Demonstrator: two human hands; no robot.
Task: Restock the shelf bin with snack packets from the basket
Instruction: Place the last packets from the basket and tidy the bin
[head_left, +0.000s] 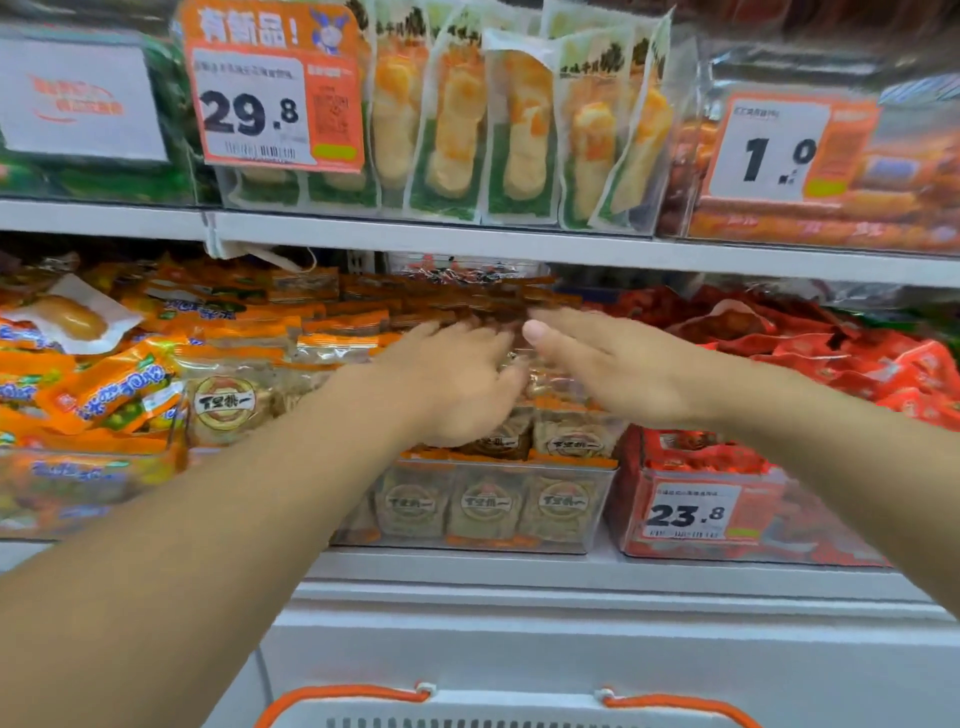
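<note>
Two shelf boards fill my view, the upper shelf (467, 244) carrying upright pale packets with green bases (514, 130) beside a 29.8 price card (270, 88), and a 1.0 card (779, 148) further right. On the lower shelf (571, 571) I note three clear bins side by side: orange wrappers heaped in the left bin (88, 483), the middle shelf bin (493, 509) stacked with tan snack packets (485, 504) bearing a round logo, and a right bin of red packets (831, 353) with a 23.8 tag (688, 514). Both bare forearms reach in from the bottom corners over the middle bin. My left hand (457, 384) is palm down on the packet pile, fingers loosely bent and blurred; I cannot tell whether it has hold of a packet. My right hand (613, 364) hovers just beside it, fingers straight and together, pointing left, with nothing gripped. The two hands nearly meet at the fingertips above the pile. At the bottom edge, below the shelf, sits the basket (467, 719), white rim and orange handles showing; its contents are out of my view. One stray white pouch (72, 317) lies on the orange heap.
</note>
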